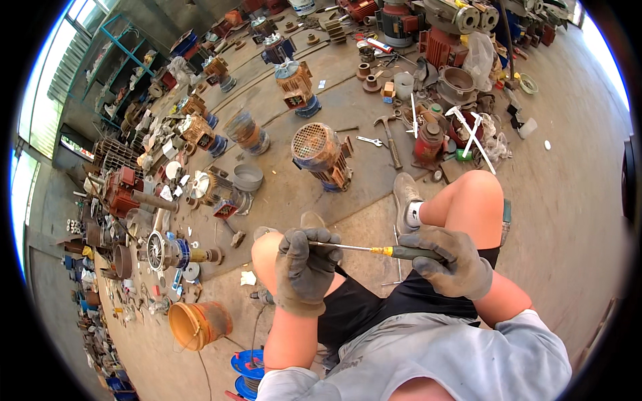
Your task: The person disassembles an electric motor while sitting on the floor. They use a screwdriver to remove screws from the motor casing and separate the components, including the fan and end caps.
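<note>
My right hand (449, 259), in a grey work glove, is closed around the dark handle of a screwdriver (374, 250) with a yellow collar. Its thin metal shaft runs left into my gloved left hand (305, 264), whose fingers curl round the tip above my left knee. Whether that hand also holds a small part is hidden by the glove. I am seated or crouched with bare knees, in black shorts and a grey shirt.
On the concrete floor ahead stand an orange-and-blue electric motor (319, 156), several other motors and pump parts, a claw hammer (389, 139), a wrench (370, 140) and a red jack (428, 142). An orange bucket (196, 324) and a blue wire spool (249, 371) lie lower left.
</note>
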Demonstrator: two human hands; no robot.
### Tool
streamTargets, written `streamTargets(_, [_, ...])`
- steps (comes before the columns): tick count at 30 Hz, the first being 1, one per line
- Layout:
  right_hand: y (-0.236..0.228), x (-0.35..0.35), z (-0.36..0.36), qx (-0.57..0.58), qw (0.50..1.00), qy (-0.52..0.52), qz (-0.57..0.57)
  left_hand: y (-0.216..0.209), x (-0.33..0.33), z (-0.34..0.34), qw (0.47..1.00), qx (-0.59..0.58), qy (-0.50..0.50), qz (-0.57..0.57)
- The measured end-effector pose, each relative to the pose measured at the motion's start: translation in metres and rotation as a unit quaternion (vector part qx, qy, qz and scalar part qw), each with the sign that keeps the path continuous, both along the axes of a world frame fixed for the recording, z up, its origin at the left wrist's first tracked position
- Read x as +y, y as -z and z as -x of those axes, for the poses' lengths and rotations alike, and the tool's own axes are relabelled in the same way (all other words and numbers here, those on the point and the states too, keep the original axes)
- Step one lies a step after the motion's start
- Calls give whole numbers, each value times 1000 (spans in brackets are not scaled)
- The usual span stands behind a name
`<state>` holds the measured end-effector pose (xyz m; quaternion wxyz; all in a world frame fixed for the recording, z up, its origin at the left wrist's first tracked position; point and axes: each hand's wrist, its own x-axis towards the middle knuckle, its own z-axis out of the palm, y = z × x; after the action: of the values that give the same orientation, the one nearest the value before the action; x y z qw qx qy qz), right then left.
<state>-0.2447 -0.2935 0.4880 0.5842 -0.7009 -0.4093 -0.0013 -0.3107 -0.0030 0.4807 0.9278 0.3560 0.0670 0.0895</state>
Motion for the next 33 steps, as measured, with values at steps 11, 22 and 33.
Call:
streamTargets(11, [38,35,31,364,928,-54,-58,-30,3,-43,964,50,-26,-259])
streamTargets(22, [135,64,2,461,866,-17,-193,138,98,-189,922,175,-124,-323])
streamTargets(33, [139,69,-27,563,800,66,-198,405,303,-335,850,317,-163,-387])
